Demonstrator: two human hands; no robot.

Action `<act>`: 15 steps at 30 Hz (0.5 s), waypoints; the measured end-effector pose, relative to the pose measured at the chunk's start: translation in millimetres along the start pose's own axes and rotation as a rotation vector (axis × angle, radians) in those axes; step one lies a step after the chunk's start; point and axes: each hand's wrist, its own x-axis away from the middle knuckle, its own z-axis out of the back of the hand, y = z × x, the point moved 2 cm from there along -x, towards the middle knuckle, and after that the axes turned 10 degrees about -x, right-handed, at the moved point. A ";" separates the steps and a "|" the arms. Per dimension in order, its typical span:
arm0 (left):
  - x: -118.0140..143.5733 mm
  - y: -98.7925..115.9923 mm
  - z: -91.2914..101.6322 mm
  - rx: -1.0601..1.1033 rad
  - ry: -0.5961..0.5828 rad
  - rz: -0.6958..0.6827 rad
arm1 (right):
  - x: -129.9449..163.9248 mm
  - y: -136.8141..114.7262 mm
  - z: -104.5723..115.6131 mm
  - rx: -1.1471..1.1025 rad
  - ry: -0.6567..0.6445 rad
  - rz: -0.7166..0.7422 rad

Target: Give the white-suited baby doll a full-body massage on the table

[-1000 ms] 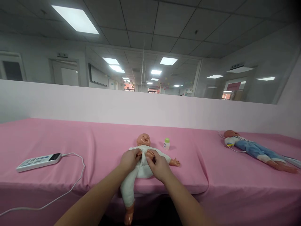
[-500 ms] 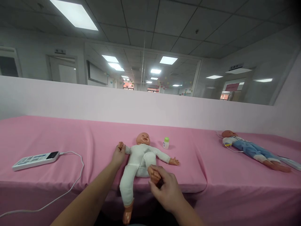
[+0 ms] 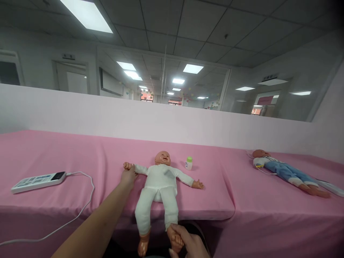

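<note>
A baby doll (image 3: 159,186) in a white suit lies on its back on the pink-covered table (image 3: 67,157), arms spread, both legs hanging over the front edge. My left hand (image 3: 128,177) rests at the doll's outstretched arm near its wrist, the doll's small fist showing just beyond my fingers. My right hand (image 3: 188,243) is low at the frame's bottom, closed around the doll's foot. A small white bottle with a green cap (image 3: 189,163) stands just right of the doll's head.
A white power strip (image 3: 37,180) with a white cable (image 3: 80,211) lies at the left. A second doll in blue trousers (image 3: 285,171) lies at the right. A low white partition wall (image 3: 172,123) runs behind the table.
The doll's bent leg has been drawn down straight over the table edge by my right hand. My left hand has spread the doll's arm out to the left.
</note>
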 end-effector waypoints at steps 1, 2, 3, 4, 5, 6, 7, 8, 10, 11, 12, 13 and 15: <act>4.9 4.3 -2.1 -0.041 -0.007 -0.087 | -5.7 -8.0 5.5 0.001 0.052 0.029; 11.2 9.9 -5.2 -0.102 -0.019 -0.187 | -12.9 -17.5 12.5 0.005 0.106 0.061; 18.8 16.5 -9.3 -0.185 -0.039 -0.288 | -21.9 -27.9 20.7 0.022 0.162 0.089; 27.4 23.6 -14.3 -0.287 -0.064 -0.381 | -32.5 -37.9 28.7 0.030 0.188 0.094; 36.5 30.8 -20.1 -0.403 -0.096 -0.464 | -44.5 -47.0 35.9 0.014 0.178 0.087; 45.6 37.3 -26.3 -0.538 -0.136 -0.535 | -57.4 -54.7 42.4 -0.013 0.171 0.083; 54.3 43.0 -32.6 -0.670 -0.177 -0.603 | -70.7 -60.6 47.8 -0.036 0.172 0.076; 62.1 47.3 -38.6 -0.787 -0.225 -0.672 | -83.8 -64.3 51.8 -0.042 0.179 0.062; 74.0 51.8 -48.4 -0.941 -0.314 -0.817 | -107.7 -66.2 54.4 -0.017 0.186 0.055; 77.4 52.1 -51.7 -0.986 -0.346 -0.876 | -117.9 -64.6 53.6 0.005 0.193 0.051; 79.1 51.4 -53.9 -1.022 -0.366 -0.917 | -126.5 -62.0 51.6 0.026 0.199 0.046; 79.3 50.1 -55.0 -1.054 -0.375 -0.939 | -133.5 -58.6 48.9 0.041 0.205 0.038; 77.2 47.4 -54.7 -1.100 -0.374 -0.939 | -142.5 -51.7 42.8 0.045 0.210 0.018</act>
